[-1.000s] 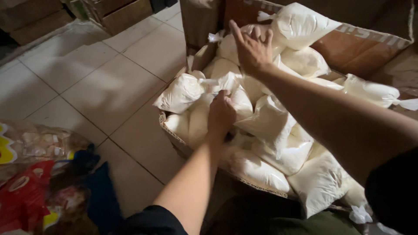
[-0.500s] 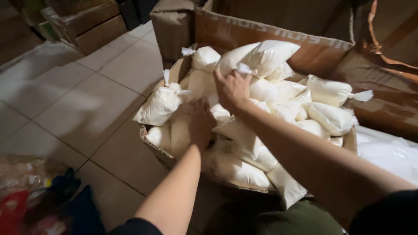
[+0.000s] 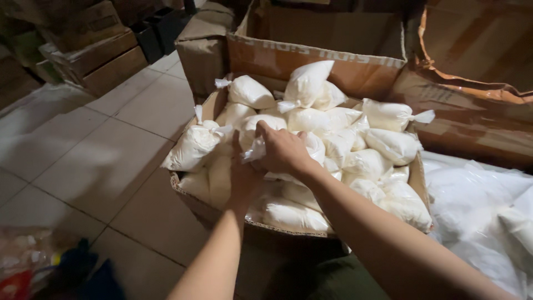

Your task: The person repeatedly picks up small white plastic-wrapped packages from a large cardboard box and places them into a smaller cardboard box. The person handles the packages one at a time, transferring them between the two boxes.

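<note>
A cardboard box [image 3: 222, 208] on the tiled floor is heaped with several tied clear bags of white powder [image 3: 355, 144]. My right hand [image 3: 284, 150] is closed around the knotted top of one bag [image 3: 256, 149] near the middle of the heap. My left hand [image 3: 243, 176] presses against the same bag from below and is partly hidden under the right hand. Another bag [image 3: 194, 145] hangs over the box's left rim.
A larger open carton [image 3: 311, 58] stands behind the box, with a torn brown carton [image 3: 477, 83] to its right. White plastic bags [image 3: 488, 211] lie at right. Wooden crates [image 3: 94, 53] line the far left. Colourful packets [image 3: 22, 266] sit at lower left.
My right hand came down from the far side of the heap onto a bag's knot in the middle, beside my left hand. The view shifted so the box sits more centred.
</note>
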